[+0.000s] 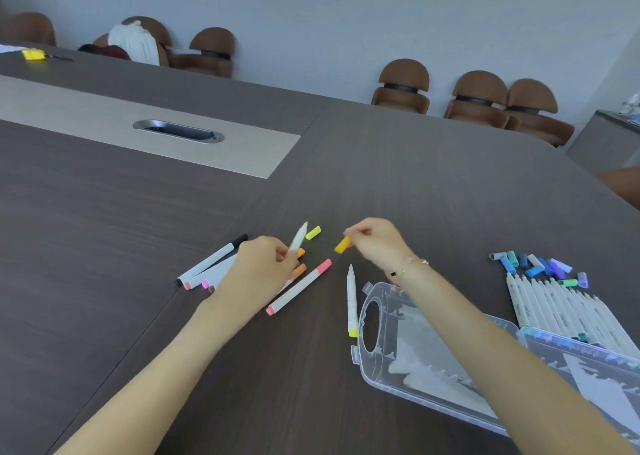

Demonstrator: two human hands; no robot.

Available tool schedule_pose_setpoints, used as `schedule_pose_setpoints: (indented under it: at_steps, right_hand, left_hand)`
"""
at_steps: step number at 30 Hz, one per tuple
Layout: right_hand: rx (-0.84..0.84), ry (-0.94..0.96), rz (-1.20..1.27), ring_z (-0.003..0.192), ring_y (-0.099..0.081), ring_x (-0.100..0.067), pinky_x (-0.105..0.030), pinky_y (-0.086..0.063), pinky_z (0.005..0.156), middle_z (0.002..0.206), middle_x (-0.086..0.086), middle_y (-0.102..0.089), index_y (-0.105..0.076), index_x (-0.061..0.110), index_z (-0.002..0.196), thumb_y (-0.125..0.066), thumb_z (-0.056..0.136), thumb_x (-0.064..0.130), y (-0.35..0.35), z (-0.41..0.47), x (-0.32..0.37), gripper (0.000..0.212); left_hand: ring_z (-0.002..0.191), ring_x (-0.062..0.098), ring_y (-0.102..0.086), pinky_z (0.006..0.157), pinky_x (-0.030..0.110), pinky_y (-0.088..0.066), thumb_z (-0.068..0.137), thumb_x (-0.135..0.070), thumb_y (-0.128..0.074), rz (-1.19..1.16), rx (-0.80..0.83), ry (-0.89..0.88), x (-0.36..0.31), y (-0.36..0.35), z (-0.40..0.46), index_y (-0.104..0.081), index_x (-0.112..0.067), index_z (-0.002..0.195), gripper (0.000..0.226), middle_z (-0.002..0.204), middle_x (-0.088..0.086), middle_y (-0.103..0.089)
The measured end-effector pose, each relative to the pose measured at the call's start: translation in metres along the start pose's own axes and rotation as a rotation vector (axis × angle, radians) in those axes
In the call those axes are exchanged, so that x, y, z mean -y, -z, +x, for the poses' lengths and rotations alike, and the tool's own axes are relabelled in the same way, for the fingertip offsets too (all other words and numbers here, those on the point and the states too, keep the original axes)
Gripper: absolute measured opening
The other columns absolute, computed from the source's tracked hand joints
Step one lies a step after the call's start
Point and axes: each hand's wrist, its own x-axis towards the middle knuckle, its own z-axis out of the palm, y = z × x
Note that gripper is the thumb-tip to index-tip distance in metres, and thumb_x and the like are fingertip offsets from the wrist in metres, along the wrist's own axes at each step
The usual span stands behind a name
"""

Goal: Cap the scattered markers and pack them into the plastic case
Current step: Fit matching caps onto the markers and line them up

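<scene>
My left hand [263,267] grips a white uncapped marker [298,238] with its tip pointing up and away. My right hand [375,243] pinches a yellow-orange cap [343,245] just right of that tip, apart from it. A lime cap [313,233] lies between them on the table. A pink-capped marker [299,287], a black-capped marker [213,258] and several others lie around my left hand. One uncapped marker with a yellow end [352,300] lies beside the open clear plastic case [384,375], which is under my right forearm.
A row of white uncapped markers [554,305] leans on the case's right half, with several loose blue, purple and green caps [540,265] beyond them. The dark table has a cable port [178,131] far off. Brown chairs [403,85] line the wall.
</scene>
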Motion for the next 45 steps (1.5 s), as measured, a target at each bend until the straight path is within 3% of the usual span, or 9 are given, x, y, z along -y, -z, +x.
schedule_pose_setpoints:
  at_steps: [3, 6, 11, 16, 21, 25, 34, 40, 45]
  right_hand:
    - [-0.079, -0.078, 0.079, 0.050, -0.032, -0.012, -0.023, -0.033, 0.051, 0.085, -0.007, -0.072, -0.066, 0.009, 0.076, -0.053, 0.092, 0.018, 0.024, 0.014, -0.004, 0.022]
    - [-0.006, -0.133, 0.148, 0.047, -0.028, -0.011, -0.018, -0.028, 0.043, 0.090, -0.007, -0.073, -0.067, 0.005, 0.091, -0.053, 0.094, 0.021, 0.019, 0.012, -0.003, 0.021]
    - [0.049, -0.153, 0.168, 0.054, -0.034, -0.010, -0.020, -0.031, 0.051, 0.097, -0.009, -0.071, -0.067, 0.007, 0.093, -0.053, 0.095, 0.024, 0.000, 0.001, -0.001, 0.022]
    - [-0.001, -0.149, 0.216, 0.052, -0.033, -0.009, -0.019, -0.031, 0.052, 0.094, -0.009, -0.071, -0.065, 0.010, 0.086, -0.051, 0.096, 0.023, 0.000, 0.000, -0.001, 0.021]
    - [0.032, -0.123, 0.184, 0.055, -0.036, -0.008, -0.019, -0.029, 0.054, 0.098, -0.011, -0.072, -0.065, 0.014, 0.079, -0.052, 0.095, 0.023, 0.003, -0.003, -0.001, 0.023]
    - [0.098, -0.073, 0.126, 0.061, -0.039, -0.006, -0.019, -0.029, 0.056, 0.100, -0.010, -0.069, -0.067, 0.012, 0.086, -0.053, 0.095, 0.022, 0.002, -0.009, 0.001, 0.019]
    - [0.060, -0.032, 0.133, 0.059, -0.043, -0.006, -0.021, -0.034, 0.058, 0.072, -0.002, -0.058, -0.054, 0.009, 0.082, -0.054, 0.093, 0.017, -0.008, -0.016, 0.005, 0.014]
    - [0.122, -0.002, 0.028, 0.069, -0.052, -0.006, -0.017, -0.037, 0.061, 0.076, 0.002, -0.061, -0.061, 0.008, 0.088, -0.054, 0.094, 0.023, 0.006, -0.023, -0.004, 0.017]
    - [-0.034, 0.039, -0.044, 0.084, -0.058, -0.001, -0.013, -0.038, 0.068, 0.092, 0.006, -0.070, -0.069, 0.015, 0.094, -0.053, 0.092, 0.025, 0.041, -0.014, -0.008, 0.019]
  left_hand:
    - [0.075, 0.010, -0.044, 0.063, 0.013, -0.043, 0.095, -0.031, -0.050, 0.026, 0.153, -0.026, 0.005, 0.004, -0.007, -0.067, -0.016, 0.071, 0.033, 0.073, -0.006, -0.071]
    - [0.071, 0.011, -0.058, 0.055, 0.013, -0.038, 0.095, -0.032, -0.050, 0.001, 0.217, -0.046, 0.004, -0.005, -0.011, -0.065, -0.025, 0.078, 0.024, 0.077, -0.009, -0.073]
    - [0.059, 0.001, -0.050, 0.058, 0.018, -0.034, 0.095, -0.035, -0.049, -0.004, 0.185, -0.067, -0.002, -0.008, -0.011, -0.068, -0.023, 0.095, 0.022, 0.073, -0.010, -0.072]
    - [0.085, 0.001, -0.059, 0.066, 0.012, -0.036, 0.095, -0.034, -0.048, -0.015, 0.201, -0.038, -0.001, -0.009, -0.013, -0.067, -0.023, 0.095, 0.022, 0.079, -0.009, -0.072]
    - [0.066, 0.004, -0.053, 0.055, 0.014, -0.031, 0.095, -0.034, -0.049, 0.028, 0.182, -0.066, -0.007, -0.016, -0.016, -0.067, -0.022, 0.100, 0.022, 0.082, -0.007, -0.072]
    - [0.068, 0.004, -0.056, 0.058, 0.013, -0.035, 0.095, -0.036, -0.049, 0.043, 0.155, -0.066, -0.004, -0.018, -0.016, -0.067, -0.022, 0.104, 0.024, 0.078, -0.010, -0.069]
    - [0.073, 0.006, -0.060, 0.057, 0.012, -0.037, 0.094, -0.032, -0.054, -0.052, 0.054, -0.015, -0.012, -0.022, -0.019, -0.068, -0.021, 0.099, 0.019, 0.075, -0.007, -0.069]
    - [0.070, 0.006, -0.060, 0.056, 0.011, -0.037, 0.092, -0.035, -0.056, 0.052, 0.127, -0.018, -0.013, -0.020, -0.019, -0.063, -0.026, 0.087, 0.012, 0.072, -0.010, -0.066]
    - [0.067, 0.009, -0.055, 0.056, 0.009, -0.037, 0.091, -0.035, -0.054, 0.344, 0.121, -0.033, -0.015, -0.033, -0.023, -0.052, -0.020, 0.094, 0.015, 0.077, -0.008, -0.053]
